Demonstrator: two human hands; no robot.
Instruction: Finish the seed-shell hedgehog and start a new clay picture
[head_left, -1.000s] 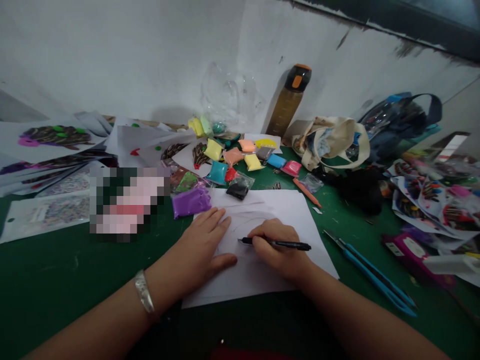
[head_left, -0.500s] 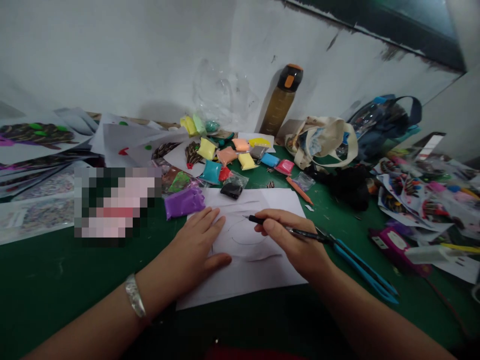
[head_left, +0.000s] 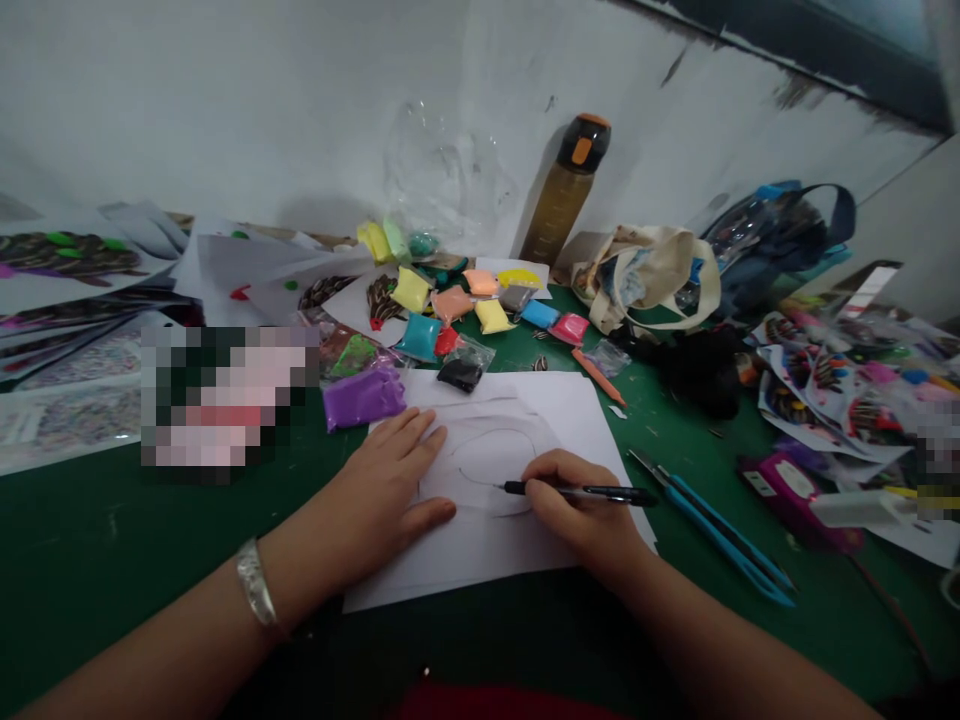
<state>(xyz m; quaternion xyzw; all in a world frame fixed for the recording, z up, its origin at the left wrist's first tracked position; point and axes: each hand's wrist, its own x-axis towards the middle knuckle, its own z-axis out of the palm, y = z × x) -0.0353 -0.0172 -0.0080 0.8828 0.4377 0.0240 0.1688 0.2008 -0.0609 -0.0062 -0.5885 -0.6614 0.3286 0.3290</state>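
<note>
Left hand (head_left: pixel 386 490) flat on paper (head_left: pixel 517 545), fingers spread, pinning sheet near table's (head_left: pixel 90 560) front edge, mid-table. Purple packet (head_left: pixel 363 397) just beyond fingertips. Right hand (head_left: pixel 574 510) clamped on pen (head_left: pixel 577 491), tip touching paper on lower part of curved outline. Step in hand, by look: drawing outline. Next stroke calls for steady sheet, smooth pen sweep. Blue scissors (head_left: pixel 720 535) right of paper, near table's front edge.

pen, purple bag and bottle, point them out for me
pen (head_left: pixel 592 492), head view, middle of its black barrel
purple bag (head_left: pixel 363 397), head view, centre of the bag
bottle (head_left: pixel 562 205), head view, its amber body below the black cap
</note>
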